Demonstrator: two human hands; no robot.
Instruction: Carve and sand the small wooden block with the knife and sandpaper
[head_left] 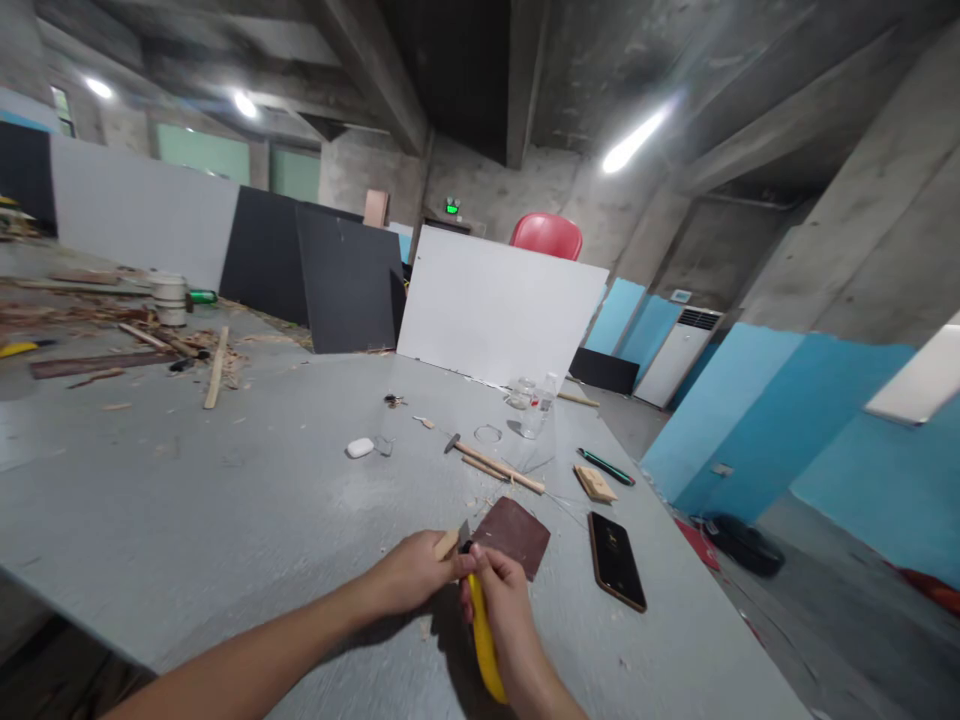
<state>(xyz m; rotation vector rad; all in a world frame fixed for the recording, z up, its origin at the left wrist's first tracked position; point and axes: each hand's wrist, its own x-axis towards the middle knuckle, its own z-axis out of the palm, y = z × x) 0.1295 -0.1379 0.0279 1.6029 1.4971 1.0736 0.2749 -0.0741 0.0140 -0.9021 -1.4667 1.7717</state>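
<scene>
My left hand (415, 572) is closed round a small pale piece of wood (446, 544), whose end sticks out past the fingers. A yellow-handled utility knife (486, 645) is gripped in my right hand (504, 605). Its short grey blade (463, 532) lies beside the wood's end, and the fingertips of both hands meet near it. Just behind the hands, a dark brown square sheet (514, 537) rests on the grey table (300, 520).
A phone (616, 560) lies at right, near a wooden block (594, 483) and a green pen-like tool (606, 466). Further back are a hammer (495, 463), a clear bottle (537, 410) and a white case (360, 448). Wood scraps (217, 368) cover the far left.
</scene>
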